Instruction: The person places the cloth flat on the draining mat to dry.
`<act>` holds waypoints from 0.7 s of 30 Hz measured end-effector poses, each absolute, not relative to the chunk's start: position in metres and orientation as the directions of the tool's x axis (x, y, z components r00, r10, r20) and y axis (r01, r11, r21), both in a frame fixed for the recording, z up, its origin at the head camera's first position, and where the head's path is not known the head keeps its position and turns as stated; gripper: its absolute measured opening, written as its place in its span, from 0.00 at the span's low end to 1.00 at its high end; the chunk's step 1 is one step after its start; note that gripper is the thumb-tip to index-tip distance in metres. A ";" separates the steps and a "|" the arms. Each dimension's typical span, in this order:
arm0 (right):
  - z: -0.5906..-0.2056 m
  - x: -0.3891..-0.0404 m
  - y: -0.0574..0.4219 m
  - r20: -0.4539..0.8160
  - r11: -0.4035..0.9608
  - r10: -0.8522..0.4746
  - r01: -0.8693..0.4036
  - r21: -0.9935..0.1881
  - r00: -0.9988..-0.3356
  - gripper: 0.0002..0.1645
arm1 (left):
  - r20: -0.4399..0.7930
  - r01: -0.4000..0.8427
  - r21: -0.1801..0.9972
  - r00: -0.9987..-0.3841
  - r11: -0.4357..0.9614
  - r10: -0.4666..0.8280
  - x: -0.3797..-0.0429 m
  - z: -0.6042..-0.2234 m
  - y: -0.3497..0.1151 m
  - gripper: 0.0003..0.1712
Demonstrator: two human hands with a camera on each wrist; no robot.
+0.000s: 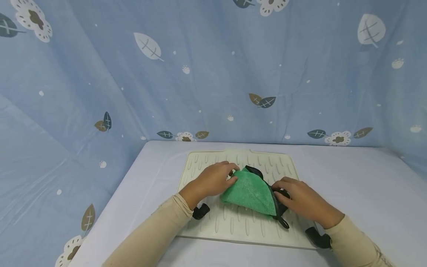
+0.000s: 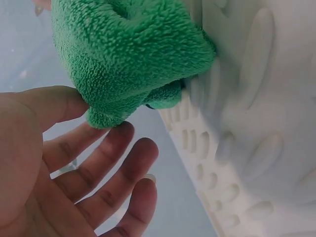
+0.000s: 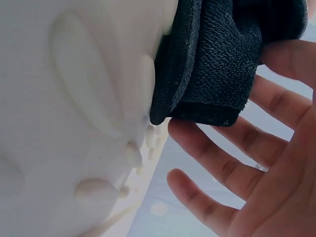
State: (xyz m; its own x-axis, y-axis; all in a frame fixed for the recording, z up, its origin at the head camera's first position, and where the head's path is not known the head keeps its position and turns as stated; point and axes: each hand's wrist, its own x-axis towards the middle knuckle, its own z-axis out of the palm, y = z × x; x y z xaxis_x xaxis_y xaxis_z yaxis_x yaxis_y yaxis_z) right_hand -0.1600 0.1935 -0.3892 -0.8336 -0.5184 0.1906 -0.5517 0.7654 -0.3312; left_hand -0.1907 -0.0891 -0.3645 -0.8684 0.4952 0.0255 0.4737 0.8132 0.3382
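Note:
A folded microfibre towel (image 1: 250, 193), fluffy green on one side and dark grey on the other, lies bunched on a cream ribbed mat (image 1: 230, 226). At its left end my left hand (image 1: 213, 180) pinches a green corner between thumb and forefinger; the left wrist view shows the other fingers spread below the green cloth (image 2: 133, 54). My right hand (image 1: 301, 196) pinches the dark end of the towel, and its remaining fingers spread beneath the dark fabric (image 3: 212, 74) in the right wrist view. A small black loop (image 1: 282, 222) sticks out from the towel's lower right corner.
The mat lies on a table with a white cover (image 1: 153, 185). A blue curtain (image 1: 213, 74) with leaf and flower prints hangs behind and along the left side. A black device (image 1: 201, 211) shows beside the left wrist, another black device (image 1: 318, 237) beside the right.

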 end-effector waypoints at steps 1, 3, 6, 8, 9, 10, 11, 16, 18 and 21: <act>-0.390 -0.160 0.194 0.189 0.764 -0.525 -0.557 -0.327 -0.830 0.10 | 0.029 0.473 0.343 -0.869 0.812 0.494 -0.191 -0.365 -0.089 0.19; -0.390 -0.160 0.194 0.185 0.760 -0.535 -0.565 -0.320 -0.824 0.10 | 0.035 0.470 0.355 -0.870 0.808 0.491 -0.191 -0.365 -0.088 0.17; -0.391 -0.160 0.195 0.183 0.748 -0.559 -0.587 -0.310 -0.809 0.12 | 0.038 0.465 0.368 -0.873 0.806 0.486 -0.190 -0.366 -0.089 0.14; -0.391 -0.159 0.195 0.180 0.747 -0.565 -0.592 -0.302 -0.805 0.12 | 0.044 0.466 0.372 -0.873 0.803 0.486 -0.189 -0.365 -0.089 0.11; -0.392 -0.159 0.195 0.179 0.747 -0.568 -0.594 -0.298 -0.803 0.13 | 0.049 0.468 0.371 -0.872 0.802 0.487 -0.189 -0.366 -0.090 0.10; -0.392 -0.158 0.195 0.178 0.750 -0.566 -0.592 -0.294 -0.805 0.13 | 0.055 0.471 0.372 -0.871 0.800 0.488 -0.188 -0.365 -0.091 0.09; -0.392 -0.158 0.195 0.178 0.755 -0.562 -0.589 -0.289 -0.808 0.14 | 0.063 0.475 0.374 -0.870 0.797 0.489 -0.187 -0.365 -0.092 0.07; -0.392 -0.159 0.194 0.187 0.761 -0.558 -0.588 -0.274 -0.809 0.15 | 0.107 0.495 0.382 -0.863 0.781 0.494 -0.182 -0.364 -0.099 0.04; -0.391 -0.159 0.193 0.204 0.763 -0.557 -0.593 -0.257 -0.805 0.14 | 0.125 0.501 0.387 -0.860 0.774 0.495 -0.181 -0.364 -0.102 0.04; -0.390 -0.160 0.193 0.239 0.761 -0.555 -0.603 -0.240 -0.796 0.11 | 0.153 0.510 0.396 -0.857 0.764 0.493 -0.179 -0.365 -0.107 0.04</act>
State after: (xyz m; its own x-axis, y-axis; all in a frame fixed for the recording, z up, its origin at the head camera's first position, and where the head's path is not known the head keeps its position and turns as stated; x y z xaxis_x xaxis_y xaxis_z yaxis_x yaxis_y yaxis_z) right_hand -0.1595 0.1927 -0.3899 -0.7965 -0.5554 0.2392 -0.6027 0.7609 -0.2403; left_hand -0.1791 -0.1068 -0.3648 -0.8565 0.4928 0.1532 0.5102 0.7637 0.3956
